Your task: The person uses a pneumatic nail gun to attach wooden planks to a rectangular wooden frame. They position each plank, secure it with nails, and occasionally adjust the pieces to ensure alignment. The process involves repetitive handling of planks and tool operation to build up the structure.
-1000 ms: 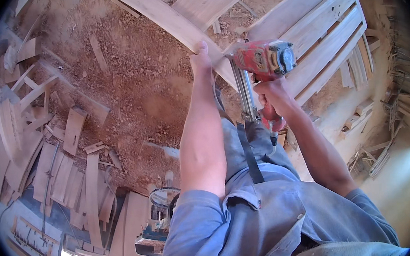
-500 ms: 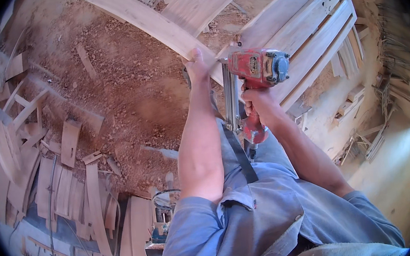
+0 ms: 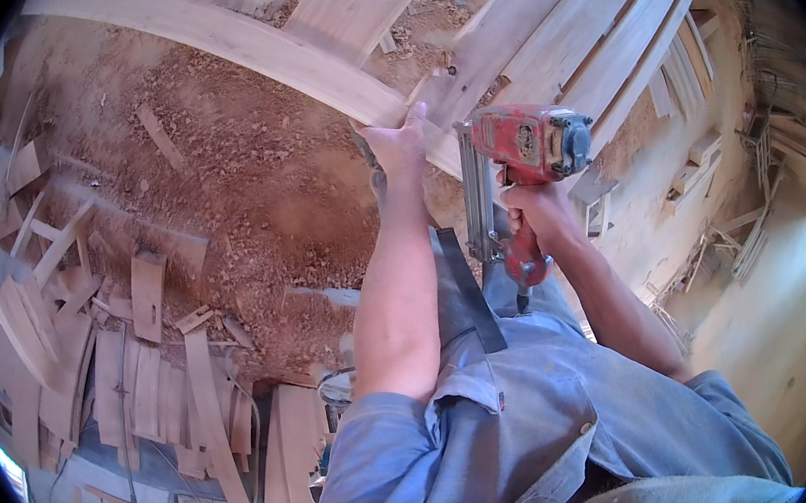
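My left grip (image 3: 399, 146) pinches the long board (image 3: 295, 66), fingers probably hidden beneath; my right grip (image 3: 538, 210) wraps the red nail gun (image 3: 509, 142), right of the board's near end. Drifting leftward could injure my thumb.

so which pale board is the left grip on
The long curved board reaching upper left; the left grip holds it, unlike the slats farther right.

No lettering can be read: the worn patch (image 3: 527, 138) on the red nail gun (image 3: 501, 133) and the near shirt pocket's small tag (image 3: 501, 401) are too unclear.
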{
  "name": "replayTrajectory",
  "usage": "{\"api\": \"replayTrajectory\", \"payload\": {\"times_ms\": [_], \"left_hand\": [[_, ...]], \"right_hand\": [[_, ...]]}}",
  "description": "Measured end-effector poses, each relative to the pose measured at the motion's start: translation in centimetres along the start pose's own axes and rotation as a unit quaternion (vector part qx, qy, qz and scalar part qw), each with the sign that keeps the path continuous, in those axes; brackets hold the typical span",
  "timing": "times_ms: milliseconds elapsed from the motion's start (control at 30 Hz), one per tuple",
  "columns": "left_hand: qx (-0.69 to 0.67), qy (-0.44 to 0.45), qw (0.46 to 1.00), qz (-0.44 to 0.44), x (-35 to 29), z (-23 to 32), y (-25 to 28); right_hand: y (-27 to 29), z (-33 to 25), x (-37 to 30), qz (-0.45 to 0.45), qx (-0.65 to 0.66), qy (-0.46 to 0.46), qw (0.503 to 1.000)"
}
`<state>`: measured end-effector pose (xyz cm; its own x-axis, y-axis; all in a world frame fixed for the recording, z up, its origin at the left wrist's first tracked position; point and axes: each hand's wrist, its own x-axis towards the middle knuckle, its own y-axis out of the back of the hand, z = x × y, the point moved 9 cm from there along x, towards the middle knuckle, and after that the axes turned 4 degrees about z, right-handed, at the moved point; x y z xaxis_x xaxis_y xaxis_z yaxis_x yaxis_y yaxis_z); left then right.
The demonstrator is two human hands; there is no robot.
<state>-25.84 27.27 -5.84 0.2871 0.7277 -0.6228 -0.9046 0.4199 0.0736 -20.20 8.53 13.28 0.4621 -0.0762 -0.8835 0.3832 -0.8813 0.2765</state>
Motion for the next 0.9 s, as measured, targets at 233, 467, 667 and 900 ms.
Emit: {"api": "replayTrajectory", "payload": {"times_ms": [233,467,667,900], "left_hand": [[0.003,-0.010,0.999,-0.037,-0.1,0.4,-0.1],[-0.006,0.017,0.999,-0.036,-0.1,-0.3,-0.3],[0.014,0.007,0.997,-0.075,-0.6,1.2,-0.4],[0.191,0.011,0.979,-0.064,-0.7,-0.4,0.9]], "right_hand": [[-0.3,1.3,0.7,0.011,-0.024,0.001,1.000],[-0.4,2.0,0.8,0.012,-0.043,-0.001,0.999],[1.8,1.4,0.1,0.026,-0.043,0.031,0.998],[10.6,1.3,0.9,0.066,0.158,0.040,0.984]]}}
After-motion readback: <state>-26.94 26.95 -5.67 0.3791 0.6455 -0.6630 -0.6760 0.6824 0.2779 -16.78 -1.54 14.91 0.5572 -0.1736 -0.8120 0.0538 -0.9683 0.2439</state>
